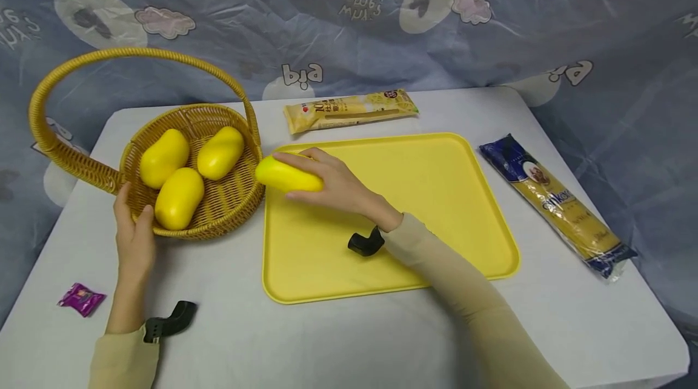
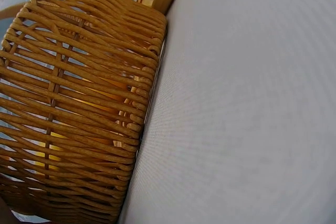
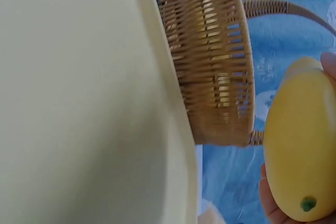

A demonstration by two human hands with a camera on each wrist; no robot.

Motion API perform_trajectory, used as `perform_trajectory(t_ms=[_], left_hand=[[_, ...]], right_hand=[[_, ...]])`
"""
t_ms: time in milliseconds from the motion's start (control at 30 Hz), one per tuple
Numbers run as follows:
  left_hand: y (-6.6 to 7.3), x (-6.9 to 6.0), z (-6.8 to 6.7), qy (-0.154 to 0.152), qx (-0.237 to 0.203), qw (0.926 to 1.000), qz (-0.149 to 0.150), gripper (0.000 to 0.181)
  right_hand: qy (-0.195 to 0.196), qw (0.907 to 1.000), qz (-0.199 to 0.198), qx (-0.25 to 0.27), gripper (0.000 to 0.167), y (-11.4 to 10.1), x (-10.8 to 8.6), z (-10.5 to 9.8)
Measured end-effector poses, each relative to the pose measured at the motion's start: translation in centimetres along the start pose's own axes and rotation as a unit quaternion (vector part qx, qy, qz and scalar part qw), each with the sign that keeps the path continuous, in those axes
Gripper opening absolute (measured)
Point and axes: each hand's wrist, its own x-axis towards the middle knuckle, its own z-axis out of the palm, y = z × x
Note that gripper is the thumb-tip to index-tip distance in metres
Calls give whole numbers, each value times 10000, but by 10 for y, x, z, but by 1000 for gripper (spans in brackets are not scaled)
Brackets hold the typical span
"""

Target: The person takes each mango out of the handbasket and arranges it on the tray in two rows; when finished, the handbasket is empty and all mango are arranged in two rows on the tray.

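Note:
In the head view, my right hand [image 1: 340, 186] grips a yellow mango [image 1: 286, 175] above the left part of the yellow tray [image 1: 382, 268], close to the basket's right rim. The right wrist view shows this mango [image 3: 302, 145] with a green stem spot at one end. My left hand [image 1: 135, 237] holds the near left rim of a wicker basket [image 1: 229, 219], by the foot of its tall handle. Three more mangoes, one at the front [image 1: 179, 198], lie inside. The basket's woven side [image 2: 79, 98] fills much of the left wrist view, which hardly shows the hand.
A long yellow packet [image 1: 351, 111] lies behind the tray. To the right is a blue and yellow pasta bag [image 1: 556, 204]. A small purple wrapped candy [image 1: 82, 299] sits at the left on the white table [image 1: 229, 340]. Patterned cloth [image 1: 349, 31] hangs behind.

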Motion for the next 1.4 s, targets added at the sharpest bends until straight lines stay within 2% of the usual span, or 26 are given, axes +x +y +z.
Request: perform_trajectory(t_ms=[133,267,400,567,767,1000,1133,1300,1400], left_hand=[[0,-1,-1,-10,3,10000,17,55],[1,-1,-1,23,18,10000,16,55],[0,-1,-1,57,-5,10000,14,55],[0,-1,-1,83,-32,10000,41,54],[0,-1,0,110,-85,9998,128,54],[0,-1,-1,112,-14,9999,-17,54],[0,-1,0,80,-3,9999,-80,54],[-1,0,0,44,-28,10000,-78,54],[-1,0,0,30,-21,10000,-65,54]], right_hand=[[126,9994,302,-83,64,15,-5,-4],[239,9965,768,-221,64,29,-9,-8],[277,9915,1239,-273,64,42,-12,-11],[222,9856,1646,-315,64,56,-16,-16],[144,9747,2217,-264,64,68,-22,-25],[-58,9624,2691,-371,62,74,-25,-28],[-307,9553,2926,-302,63,74,-25,-34],[-696,9486,3087,-102,70,75,-30,-44],[-747,9480,3090,-124,71,75,-34,-48]])
